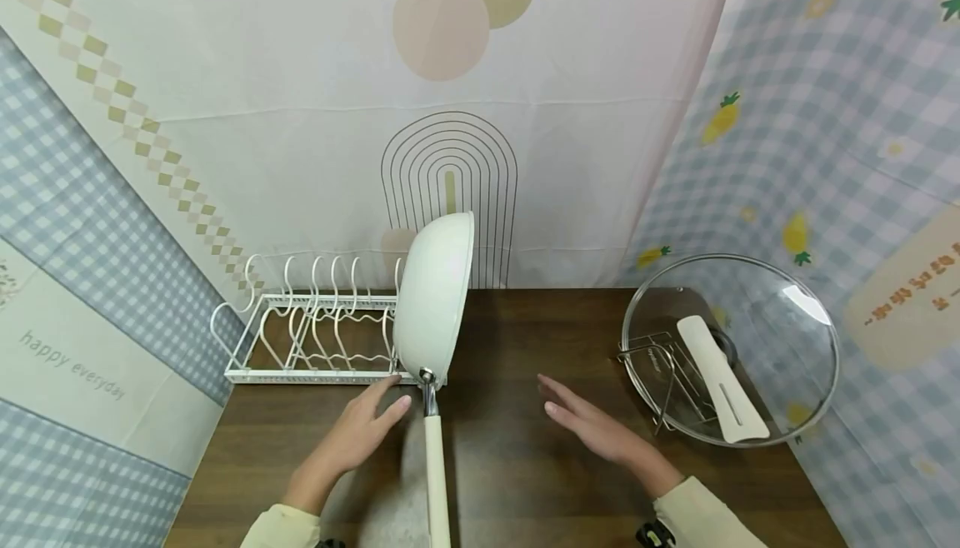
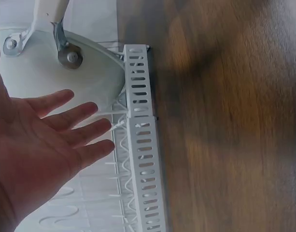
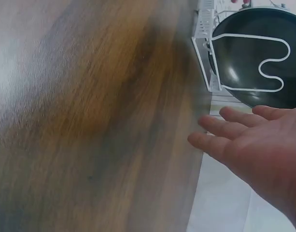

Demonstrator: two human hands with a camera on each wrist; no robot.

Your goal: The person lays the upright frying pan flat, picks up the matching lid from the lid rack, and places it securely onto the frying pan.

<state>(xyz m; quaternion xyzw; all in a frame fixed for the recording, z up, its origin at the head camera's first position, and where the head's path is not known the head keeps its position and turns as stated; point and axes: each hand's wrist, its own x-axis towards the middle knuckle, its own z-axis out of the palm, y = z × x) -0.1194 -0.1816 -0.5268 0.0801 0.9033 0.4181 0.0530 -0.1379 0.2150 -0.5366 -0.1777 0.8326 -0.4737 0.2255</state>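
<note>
The white wok point(image 1: 433, 298) stood on edge at the right end of the pan rack point(image 1: 315, 377), seemingly stiff, smooth and fairly heavy, best gripped by its cream handle point(image 1: 437, 481); the left hand point(image 1: 360, 430), near it, and right hand point(image 1: 594, 430), farther off, held nothing, fingers extended
</note>
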